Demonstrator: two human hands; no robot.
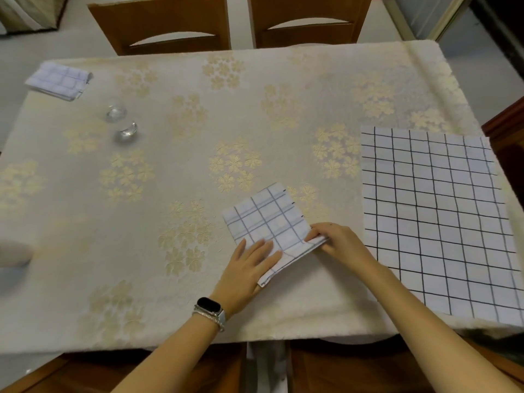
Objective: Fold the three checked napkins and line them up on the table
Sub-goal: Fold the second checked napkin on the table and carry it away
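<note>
A small folded checked napkin (pixel 266 219) lies near the table's front middle. My left hand (pixel 249 268) rests flat on its near left part, fingers spread. My right hand (pixel 337 242) pinches the napkin's right corner, which is lifted a little into a fold. A large checked napkin (pixel 436 217) lies spread flat at the right, reaching the table's right and front edges. A third checked napkin (pixel 61 80), folded small, sits at the far left corner.
The table (pixel 198 137) carries a cream cloth with gold flowers. Two clear glass pieces (pixel 122 123) stand at the left. Two wooden chairs (pixel 170 26) face the far edge. A pale rounded object (pixel 14 252) sits at the left edge.
</note>
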